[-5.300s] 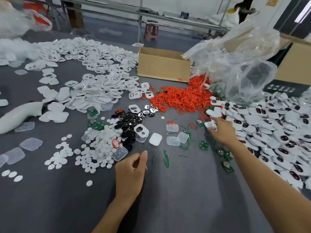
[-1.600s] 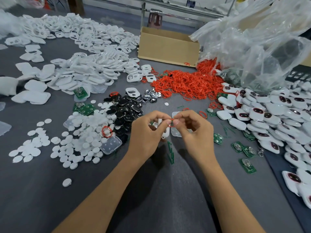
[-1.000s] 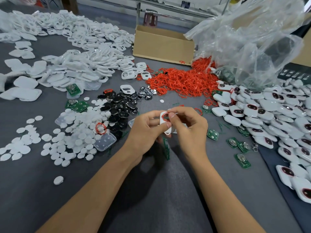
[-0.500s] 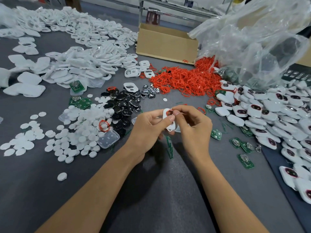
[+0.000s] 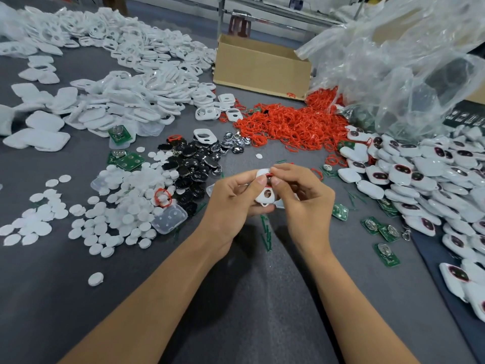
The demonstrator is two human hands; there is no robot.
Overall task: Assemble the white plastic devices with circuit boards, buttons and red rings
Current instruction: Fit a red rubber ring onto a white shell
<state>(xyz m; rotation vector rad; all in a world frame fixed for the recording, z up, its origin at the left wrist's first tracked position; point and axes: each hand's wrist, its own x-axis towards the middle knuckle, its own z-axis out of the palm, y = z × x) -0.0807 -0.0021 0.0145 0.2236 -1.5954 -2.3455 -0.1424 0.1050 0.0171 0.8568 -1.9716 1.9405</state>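
Grey cloth covers the worktable [image 5: 236,324], and parts lie heaped all round the hands. Both forearms come in from the near edge, and the hands meet over the middle of the cloth. The left hand [image 5: 231,203] grips a white shell [image 5: 266,197], with its thumb across the upper face and its fingers curled beneath. The shell is tilted and shows a round hole in its lower half. The right hand [image 5: 307,203] pinches a red ring [image 5: 269,175] between thumb and forefinger at the shell's top end, right beside the left thumb tip. The fingers hide most of the ring, so I cannot tell whether it is seated in the shell.

Just left of the left hand lies a spread of round white buttons [image 5: 126,206], with a clear cover [image 5: 170,219] at its near edge. A patch of black pieces [image 5: 191,166] lies beyond that hand, touching the buttons. Farther left and beyond, empty white casings [image 5: 126,101] pile up in a broad drift. Straight beyond the hands lies a loose heap of red rings [image 5: 291,127]. Behind it stands a cardboard box [image 5: 262,67], with a crumpled clear plastic bag [image 5: 406,61] to its right. Right of the right hand, green circuit boards [image 5: 385,254] lie scattered flat on the cloth. Past them is a bank of closed white devices [image 5: 420,174] with dark oval windows.
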